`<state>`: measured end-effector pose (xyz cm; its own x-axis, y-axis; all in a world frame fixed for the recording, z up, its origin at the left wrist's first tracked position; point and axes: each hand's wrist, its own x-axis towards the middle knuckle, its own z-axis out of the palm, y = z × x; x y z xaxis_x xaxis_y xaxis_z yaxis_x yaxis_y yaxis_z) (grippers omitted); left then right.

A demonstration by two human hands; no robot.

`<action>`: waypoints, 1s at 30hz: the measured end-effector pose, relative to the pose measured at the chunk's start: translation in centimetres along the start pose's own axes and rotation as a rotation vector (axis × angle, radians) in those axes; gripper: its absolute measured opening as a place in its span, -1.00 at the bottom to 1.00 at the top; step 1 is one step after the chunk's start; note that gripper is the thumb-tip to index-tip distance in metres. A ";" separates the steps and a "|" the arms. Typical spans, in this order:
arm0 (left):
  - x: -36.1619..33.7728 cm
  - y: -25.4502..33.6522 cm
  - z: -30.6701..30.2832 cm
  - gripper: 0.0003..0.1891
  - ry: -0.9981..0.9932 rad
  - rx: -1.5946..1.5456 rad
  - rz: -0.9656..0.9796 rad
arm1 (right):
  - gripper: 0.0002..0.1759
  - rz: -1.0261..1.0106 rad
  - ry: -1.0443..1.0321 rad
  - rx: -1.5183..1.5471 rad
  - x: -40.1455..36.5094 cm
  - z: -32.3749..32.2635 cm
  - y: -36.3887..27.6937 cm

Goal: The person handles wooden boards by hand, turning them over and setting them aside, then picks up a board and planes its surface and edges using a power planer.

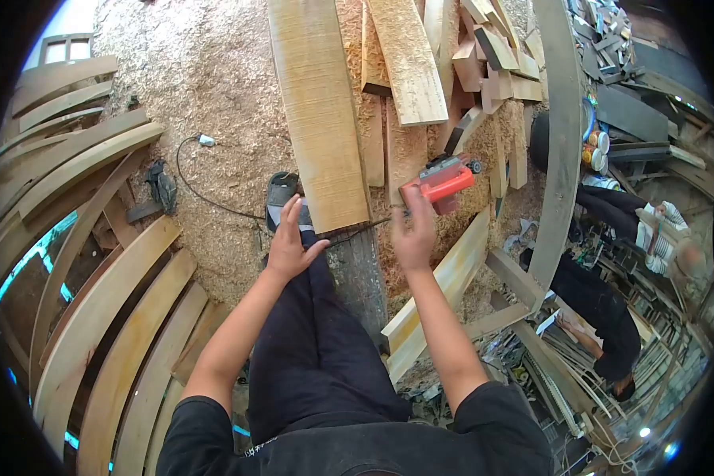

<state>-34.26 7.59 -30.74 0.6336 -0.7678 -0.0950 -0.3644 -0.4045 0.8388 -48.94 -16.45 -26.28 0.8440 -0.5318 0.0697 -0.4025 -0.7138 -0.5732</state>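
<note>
A long flat wooden board (321, 119) lies lengthwise in front of me, its near end over a worn grey beam (358, 278). My left hand (292, 244) is at the left of that near end, fingers spread, with nothing in it. On the other side my right hand (413, 230) is raised, slightly blurred, its fingers apart and empty. Just beyond its fingertips a red power tool (444, 186) rests on the wood. A dark cord (357, 231) runs past the board's near end between my hands.
Curved wooden pieces (103, 333) are stacked at the left. Shavings (206, 103) cover the ground. Offcuts (496, 63) pile up beyond the tool, beside a long grey beam (557, 143). Two people are at the right, one bent over in dark clothes (595, 305), another in a striped top (665, 238).
</note>
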 end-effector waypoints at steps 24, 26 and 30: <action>-5.5 -4.0 -2.1 -0.41 -0.578 -0.086 -0.235 | -0.71 1.410 0.496 1.481 2.5 1.0 17.1; -6.5 -5.4 -3.1 -0.44 -0.618 -0.041 -0.243 | -0.78 1.346 0.491 1.412 1.5 -0.8 12.2; -9.2 -8.7 -4.6 -0.54 -0.663 -0.061 -0.214 | -0.87 1.341 0.478 1.317 -0.7 -3.2 5.4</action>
<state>-33.77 20.49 -34.73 0.1298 -0.8233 -0.5526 -0.2263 -0.5672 0.7919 -52.88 -21.38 -26.79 0.0191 -0.5788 -0.8153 0.0666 0.8144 -0.5765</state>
